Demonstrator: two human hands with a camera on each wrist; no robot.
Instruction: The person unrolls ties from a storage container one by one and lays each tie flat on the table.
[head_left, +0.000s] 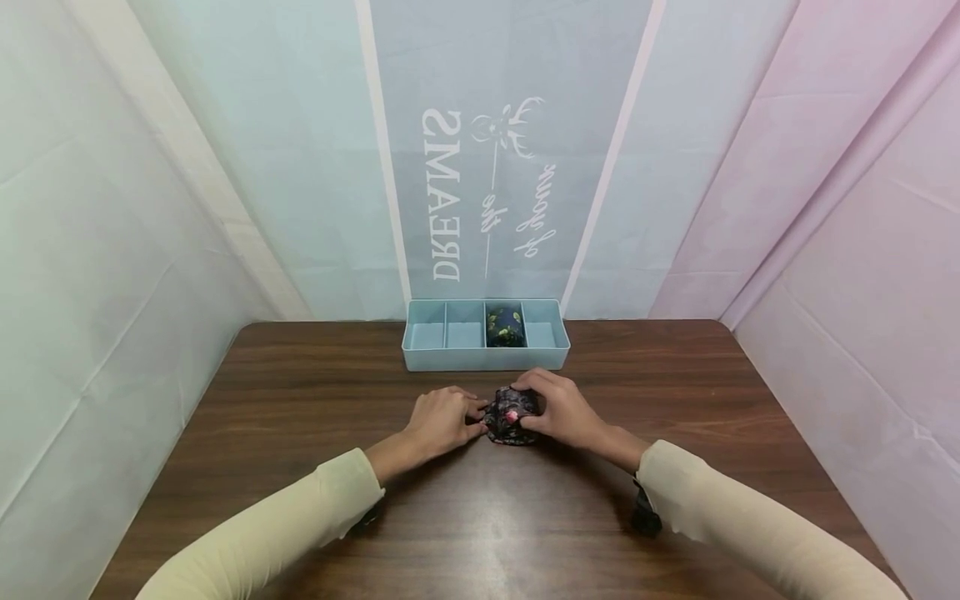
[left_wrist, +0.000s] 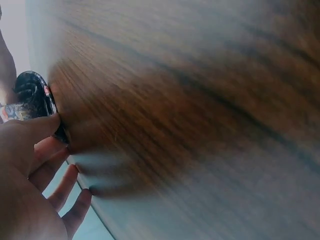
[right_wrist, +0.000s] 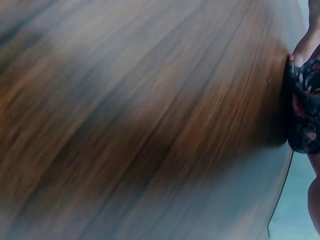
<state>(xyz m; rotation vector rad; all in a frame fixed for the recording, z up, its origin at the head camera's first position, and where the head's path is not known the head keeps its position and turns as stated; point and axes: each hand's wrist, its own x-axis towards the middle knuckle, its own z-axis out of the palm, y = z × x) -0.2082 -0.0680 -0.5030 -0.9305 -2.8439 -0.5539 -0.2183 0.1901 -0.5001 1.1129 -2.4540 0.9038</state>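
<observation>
A black cloth with pink and red flowers (head_left: pixel 512 417) lies partly rolled up on the table, in front of the box. My right hand (head_left: pixel 562 408) grips the roll from its right side, thumb near and fingers over the far side. At its left, my left hand (head_left: pixel 444 421) pinches the flat loose end between thumb and forefinger. The left wrist view has this cloth (left_wrist: pixel 35 92) at its left edge, the other fingers spread close over the wood. In the right wrist view the roll's coiled end (right_wrist: pixel 305 107) shows at the right edge.
A light blue box (head_left: pixel 486 360) with several compartments stands at the table's back edge. One compartment right of its middle holds a rolled navy cloth with yellow flowers (head_left: pixel 506 327). Brown wooden table (head_left: pixel 315 375) lies all round, with hanging fabric (head_left: pixel 510 50) behind it.
</observation>
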